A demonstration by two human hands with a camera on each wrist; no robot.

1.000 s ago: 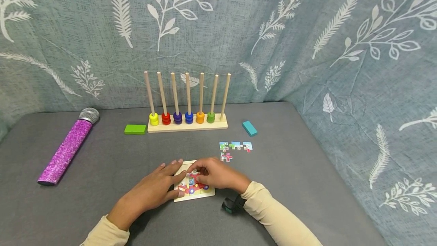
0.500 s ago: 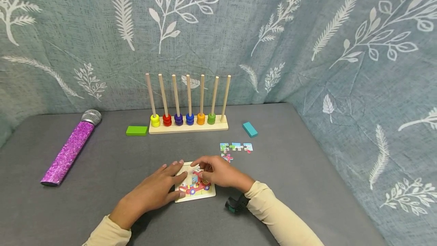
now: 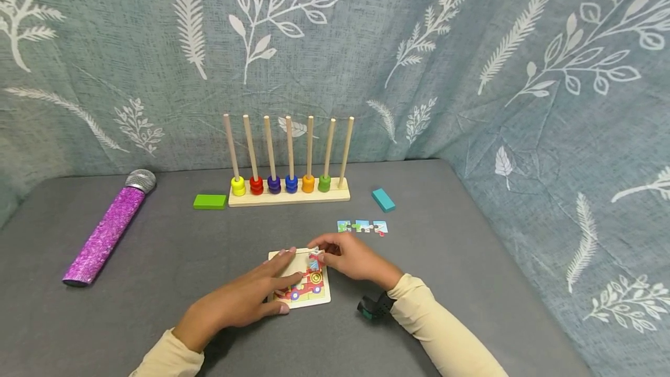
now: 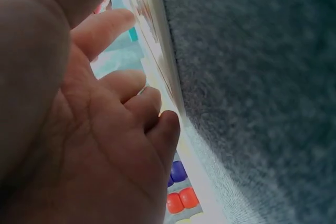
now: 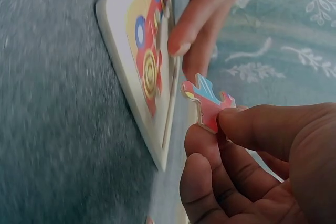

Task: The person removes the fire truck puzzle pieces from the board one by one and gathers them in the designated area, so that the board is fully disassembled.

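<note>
A small wooden jigsaw board [image 3: 300,259] lies on the grey table. Its lower part holds pieces that show a red vehicle with blue wheels, and bare wood shows above them. My right hand [image 3: 356,258] pinches a red and blue puzzle piece [image 5: 207,103] between thumb and fingers, over the board's upper right part in the head view. With its fingers extended, my left hand [image 3: 246,295] lies over the board's left side and covers part of the picture. In the left wrist view, the palm and bent fingertips sit beside the board's edge.
Several loose puzzle pieces [image 3: 362,226] lie beyond my right hand. Farther back stands a peg rack [image 3: 288,195] with coloured rings, between a green block [image 3: 210,202] and a teal block [image 3: 384,200]. A glittery purple microphone [image 3: 107,231] lies at left; a patterned curtain hangs behind.
My right hand has lifted the piece out of the picture and moved right with it. It now hides the loose red piece. My left hand has slid slightly right over the board.
</note>
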